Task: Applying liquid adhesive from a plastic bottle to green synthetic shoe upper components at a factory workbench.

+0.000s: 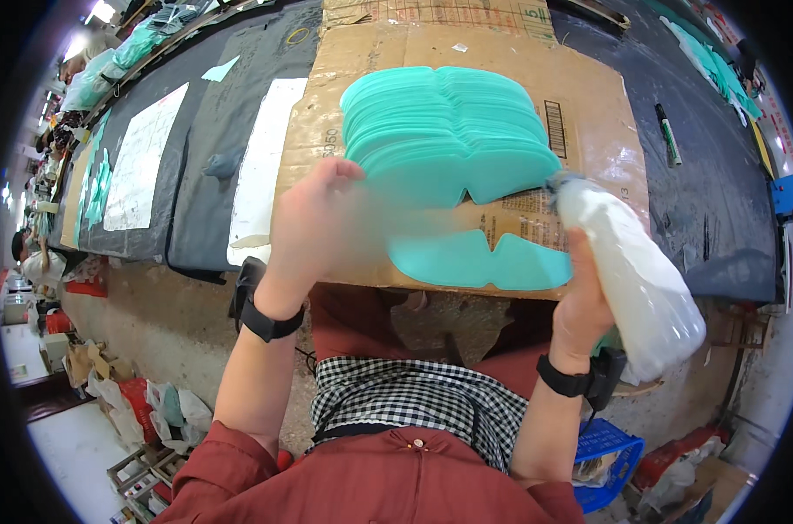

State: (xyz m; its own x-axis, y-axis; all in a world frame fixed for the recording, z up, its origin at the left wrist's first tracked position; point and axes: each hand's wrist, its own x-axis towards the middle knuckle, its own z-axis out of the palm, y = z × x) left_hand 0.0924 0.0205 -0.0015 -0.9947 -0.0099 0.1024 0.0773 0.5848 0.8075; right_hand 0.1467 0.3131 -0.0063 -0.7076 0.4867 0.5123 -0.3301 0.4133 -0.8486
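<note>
A fanned stack of thin turquoise notched pieces (440, 122) lies on a flattened cardboard sheet (589, 96). Nearer to me, one single turquoise piece (484, 262) of the same shape rests along the cardboard's front edge. My right hand (584, 297) grips a white plastic bottle (637, 271) from its left side. The bottle is tilted, with its dark-tipped end toward the stack's right corner. At the stack's left front corner is my left hand (313, 223). Its fingers are partly blurred, so whether it pinches a piece does not show.
A black-covered table (711, 201) carries the cardboard. A green-and-white marker (667, 135) lies at right, white sheets (148, 157) and a dark lump (222, 166) at left. Below the table's edge, a blue plastic basket (606, 463) stands on the floor at right, bags (165, 406) at left.
</note>
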